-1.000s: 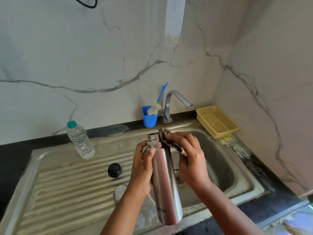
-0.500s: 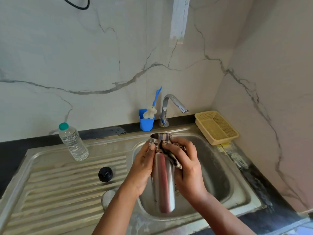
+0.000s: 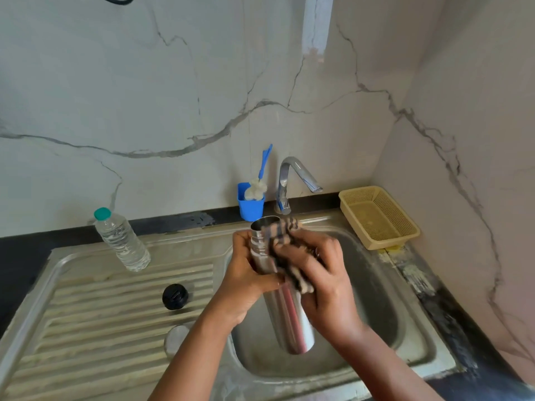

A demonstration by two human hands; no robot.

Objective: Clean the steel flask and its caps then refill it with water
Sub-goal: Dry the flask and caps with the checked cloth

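Over the sink basin (image 3: pixel 376 328) the left hand (image 3: pixel 246 282) wraps its grip round the upper body of the open steel flask (image 3: pixel 289 319), while the right hand (image 3: pixel 321 273) presses a striped cloth (image 3: pixel 285 250), fingers curled, against its neck. Polished and probably wet, that steel looks slippery, rigid and light when empty, so mid-body is the safest hold. The black cap (image 3: pixel 175 296) waits on the drainboard (image 3: pixel 101 314).

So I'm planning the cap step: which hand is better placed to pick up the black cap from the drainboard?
The left hand. It holds the steel flask on the side nearer the black cap, while the right hand presses the striped cloth against it.
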